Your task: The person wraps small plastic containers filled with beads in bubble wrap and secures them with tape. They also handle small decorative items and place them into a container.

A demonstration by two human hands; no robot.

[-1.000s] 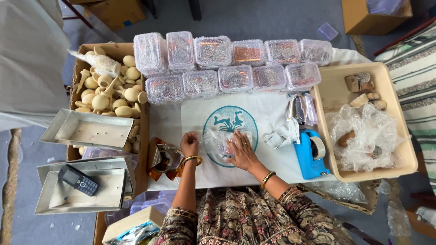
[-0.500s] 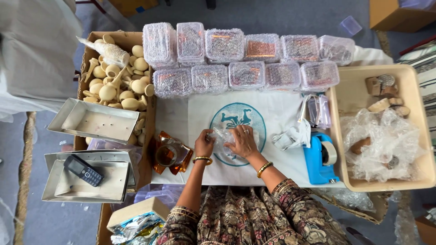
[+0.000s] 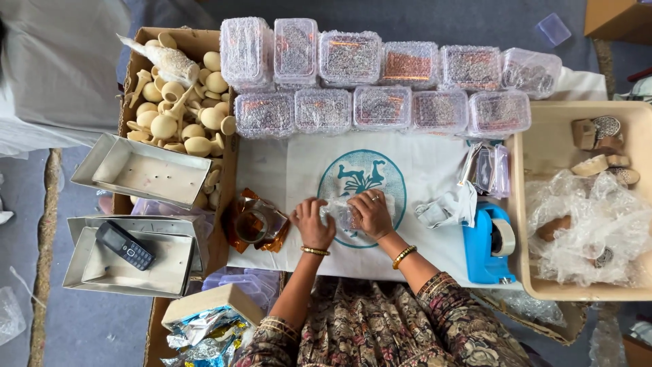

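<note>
Both hands rest on a small clear plastic-wrapped packet [image 3: 341, 213] lying on a white cloth [image 3: 305, 170] with a teal round emblem [image 3: 363, 182]. My left hand [image 3: 313, 225] grips the packet's left end, fingers curled. My right hand [image 3: 371, 212] presses on its right side, a ring on one finger and a gold bangle at the wrist. What is inside the wrap is hidden by the hands.
Two rows of clear plastic boxes [image 3: 380, 81] line the far side. A blue tape dispenser [image 3: 490, 243] stands right, by a beige tray [image 3: 526, 224] holding bubble wrap. A cardboard box of pale wooden pieces [image 3: 183, 95], metal trays [image 3: 139, 170] and a phone [image 3: 124, 245] sit left.
My hands drew together over the packet, the left sliding right to meet the right. The view shifted so the table sits further right in frame.
</note>
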